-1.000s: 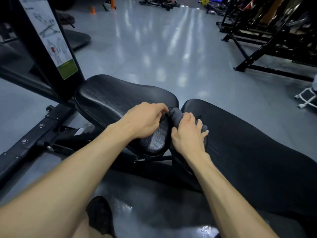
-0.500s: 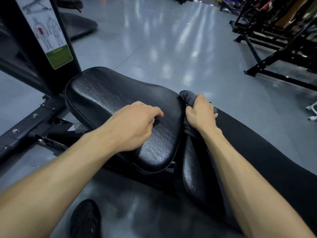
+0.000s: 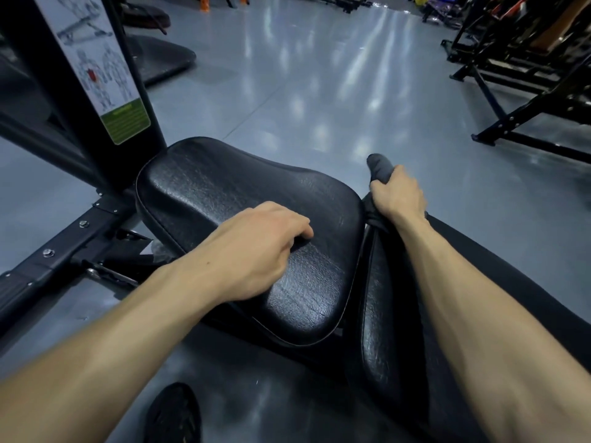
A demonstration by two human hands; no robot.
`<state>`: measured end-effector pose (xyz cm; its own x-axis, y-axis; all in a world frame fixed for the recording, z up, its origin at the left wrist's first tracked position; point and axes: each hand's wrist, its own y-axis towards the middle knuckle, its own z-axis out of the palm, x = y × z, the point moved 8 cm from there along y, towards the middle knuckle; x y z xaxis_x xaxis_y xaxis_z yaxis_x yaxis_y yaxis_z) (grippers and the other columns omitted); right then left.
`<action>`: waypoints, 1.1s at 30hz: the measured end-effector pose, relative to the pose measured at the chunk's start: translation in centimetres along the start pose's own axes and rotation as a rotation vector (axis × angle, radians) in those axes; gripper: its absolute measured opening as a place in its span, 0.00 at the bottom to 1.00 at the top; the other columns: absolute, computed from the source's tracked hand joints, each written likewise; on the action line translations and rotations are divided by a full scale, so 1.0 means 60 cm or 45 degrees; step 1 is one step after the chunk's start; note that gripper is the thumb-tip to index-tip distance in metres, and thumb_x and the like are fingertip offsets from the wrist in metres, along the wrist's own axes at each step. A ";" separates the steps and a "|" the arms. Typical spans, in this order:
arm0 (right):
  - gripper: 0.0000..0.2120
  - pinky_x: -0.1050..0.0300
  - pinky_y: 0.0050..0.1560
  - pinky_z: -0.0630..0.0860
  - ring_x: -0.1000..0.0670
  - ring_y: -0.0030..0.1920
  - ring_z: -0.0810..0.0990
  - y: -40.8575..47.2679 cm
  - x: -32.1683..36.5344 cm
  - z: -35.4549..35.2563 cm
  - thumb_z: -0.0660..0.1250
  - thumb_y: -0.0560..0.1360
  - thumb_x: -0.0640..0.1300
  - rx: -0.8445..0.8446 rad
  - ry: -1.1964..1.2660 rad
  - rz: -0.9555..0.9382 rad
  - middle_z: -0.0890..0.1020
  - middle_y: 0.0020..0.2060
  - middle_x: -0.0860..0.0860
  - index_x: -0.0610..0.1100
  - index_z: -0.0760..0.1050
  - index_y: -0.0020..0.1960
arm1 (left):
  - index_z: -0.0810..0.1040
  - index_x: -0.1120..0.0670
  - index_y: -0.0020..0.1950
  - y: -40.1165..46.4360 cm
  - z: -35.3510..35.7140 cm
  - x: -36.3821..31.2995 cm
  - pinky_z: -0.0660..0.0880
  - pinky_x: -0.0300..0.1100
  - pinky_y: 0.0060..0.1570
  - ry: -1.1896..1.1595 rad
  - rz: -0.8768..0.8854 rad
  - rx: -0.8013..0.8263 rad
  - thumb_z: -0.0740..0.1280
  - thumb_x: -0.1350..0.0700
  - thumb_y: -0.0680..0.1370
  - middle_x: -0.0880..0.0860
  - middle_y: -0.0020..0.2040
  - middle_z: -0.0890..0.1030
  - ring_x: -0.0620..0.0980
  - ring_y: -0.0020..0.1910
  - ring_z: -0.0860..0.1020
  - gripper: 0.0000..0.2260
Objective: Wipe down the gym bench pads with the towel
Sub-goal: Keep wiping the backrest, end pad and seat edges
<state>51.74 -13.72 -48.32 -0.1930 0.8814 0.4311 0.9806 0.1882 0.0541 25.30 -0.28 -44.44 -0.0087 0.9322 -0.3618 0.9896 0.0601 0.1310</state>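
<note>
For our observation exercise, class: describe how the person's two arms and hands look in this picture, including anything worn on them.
Both forearms are bare right up to the bottom edge of the picture: no sleeves show. The left hand and the right hand wear no gloves, and no watch, band or ring is visible on either. The forearms look lean, with tendon and muscle lines visible. There are no markings on them.

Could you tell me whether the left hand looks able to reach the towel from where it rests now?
Probably yes. The left hand rests on the seat pad, and the towel, gripped by the right hand, sits just past that pad's edge with nothing between them.
</note>
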 end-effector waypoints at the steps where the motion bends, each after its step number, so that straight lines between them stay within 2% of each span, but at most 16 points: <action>1: 0.16 0.44 0.56 0.74 0.36 0.55 0.78 0.000 -0.001 0.007 0.61 0.74 0.51 0.076 -0.055 -0.022 0.81 0.55 0.41 0.44 0.73 0.57 | 0.77 0.45 0.66 0.001 0.003 0.003 0.69 0.48 0.69 -0.002 0.010 0.008 0.59 0.60 0.82 0.42 0.69 0.76 0.45 0.71 0.69 0.17; 3: 0.15 0.49 0.49 0.74 0.38 0.51 0.79 -0.011 0.005 0.014 0.61 0.72 0.53 0.166 -0.092 -0.119 0.83 0.49 0.44 0.47 0.77 0.53 | 0.77 0.45 0.66 0.002 0.003 0.005 0.69 0.48 0.69 -0.006 0.025 0.009 0.60 0.59 0.82 0.42 0.70 0.76 0.44 0.71 0.68 0.16; 6: 0.09 0.51 0.43 0.70 0.39 0.48 0.79 -0.041 0.010 0.005 0.64 0.72 0.53 0.151 0.038 -0.243 0.80 0.38 0.51 0.48 0.74 0.43 | 0.78 0.46 0.65 0.004 0.002 0.003 0.70 0.49 0.69 -0.005 0.026 0.013 0.60 0.59 0.81 0.42 0.69 0.78 0.45 0.70 0.69 0.16; 11: 0.10 0.48 0.49 0.71 0.41 0.50 0.77 -0.123 -0.010 -0.023 0.63 0.75 0.53 0.004 0.320 -0.241 0.81 0.45 0.49 0.48 0.73 0.50 | 0.77 0.46 0.67 -0.002 0.006 -0.001 0.69 0.49 0.70 0.016 0.011 0.054 0.59 0.59 0.82 0.44 0.70 0.76 0.46 0.72 0.68 0.17; 15: 0.09 0.54 0.44 0.72 0.47 0.48 0.80 -0.223 -0.052 -0.050 0.64 0.75 0.56 -0.069 0.658 -0.144 0.81 0.41 0.57 0.51 0.74 0.49 | 0.76 0.47 0.68 -0.008 0.010 -0.007 0.68 0.50 0.71 0.025 -0.006 0.079 0.59 0.59 0.82 0.46 0.71 0.76 0.48 0.73 0.68 0.17; 18: 0.09 0.53 0.49 0.77 0.54 0.49 0.83 -0.300 -0.078 -0.066 0.66 0.74 0.55 0.033 0.908 -0.193 0.85 0.45 0.56 0.53 0.78 0.49 | 0.76 0.48 0.68 -0.012 0.010 -0.012 0.67 0.51 0.71 0.026 -0.011 0.080 0.58 0.59 0.82 0.47 0.71 0.75 0.50 0.73 0.67 0.17; 21: 0.13 0.50 0.56 0.80 0.48 0.57 0.85 -0.346 -0.098 -0.074 0.69 0.74 0.52 0.177 1.236 -0.222 0.87 0.53 0.50 0.50 0.82 0.57 | 0.77 0.47 0.67 -0.016 0.007 -0.015 0.69 0.52 0.70 0.012 -0.020 0.071 0.58 0.58 0.82 0.47 0.68 0.77 0.51 0.71 0.70 0.16; 23: 0.19 0.46 0.62 0.79 0.42 0.61 0.83 -0.340 -0.113 -0.087 0.71 0.75 0.51 0.133 1.649 -0.075 0.85 0.59 0.43 0.46 0.81 0.63 | 0.77 0.47 0.66 -0.018 0.002 -0.017 0.72 0.52 0.66 0.001 -0.023 0.057 0.58 0.58 0.82 0.47 0.65 0.79 0.51 0.68 0.73 0.16; 25: 0.22 0.41 0.67 0.76 0.42 0.63 0.83 -0.313 -0.117 -0.104 0.70 0.76 0.54 -0.014 1.865 0.060 0.84 0.61 0.45 0.48 0.78 0.67 | 0.77 0.47 0.66 -0.020 -0.001 -0.019 0.72 0.52 0.65 0.009 -0.017 0.042 0.58 0.57 0.82 0.47 0.64 0.80 0.51 0.67 0.74 0.16; 26: 0.22 0.42 0.68 0.76 0.45 0.63 0.83 -0.301 -0.108 -0.113 0.69 0.76 0.57 -0.084 1.826 0.086 0.84 0.62 0.49 0.53 0.77 0.67 | 0.77 0.47 0.67 -0.021 -0.003 -0.018 0.72 0.52 0.65 0.008 -0.017 0.037 0.57 0.57 0.82 0.46 0.64 0.80 0.51 0.67 0.74 0.16; 28: 0.20 0.48 0.67 0.75 0.51 0.63 0.81 -0.286 -0.074 -0.110 0.67 0.75 0.62 -0.117 1.542 0.072 0.83 0.60 0.56 0.60 0.76 0.65 | 0.77 0.47 0.67 -0.022 -0.005 -0.016 0.73 0.51 0.64 -0.005 -0.019 0.030 0.57 0.58 0.82 0.46 0.64 0.80 0.50 0.66 0.74 0.16; 30: 0.17 0.54 0.64 0.71 0.51 0.62 0.78 -0.281 -0.025 -0.073 0.63 0.77 0.62 -0.043 1.025 -0.099 0.81 0.56 0.58 0.54 0.75 0.61 | 0.77 0.46 0.67 -0.023 -0.006 -0.012 0.74 0.51 0.63 -0.016 -0.017 0.034 0.57 0.58 0.82 0.47 0.63 0.80 0.50 0.66 0.75 0.16; 32: 0.21 0.46 0.68 0.68 0.45 0.66 0.74 -0.282 0.016 -0.024 0.56 0.80 0.63 0.027 0.444 -0.290 0.79 0.60 0.52 0.50 0.74 0.62 | 0.76 0.45 0.68 -0.024 -0.006 -0.007 0.74 0.51 0.64 -0.036 -0.013 0.037 0.57 0.57 0.83 0.47 0.64 0.80 0.50 0.66 0.74 0.17; 33: 0.24 0.40 0.71 0.66 0.43 0.68 0.72 -0.277 0.026 -0.013 0.53 0.80 0.65 0.034 0.323 -0.300 0.78 0.62 0.50 0.49 0.72 0.64 | 0.76 0.45 0.68 -0.025 -0.007 -0.004 0.73 0.51 0.65 -0.048 -0.010 0.036 0.57 0.57 0.83 0.47 0.65 0.79 0.49 0.67 0.74 0.17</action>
<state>35.15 -15.80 -47.85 -0.3965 0.6774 0.6196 0.9081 0.3882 0.1568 23.77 -0.46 -44.14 -0.0114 0.9177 -0.3971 0.9932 0.0565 0.1020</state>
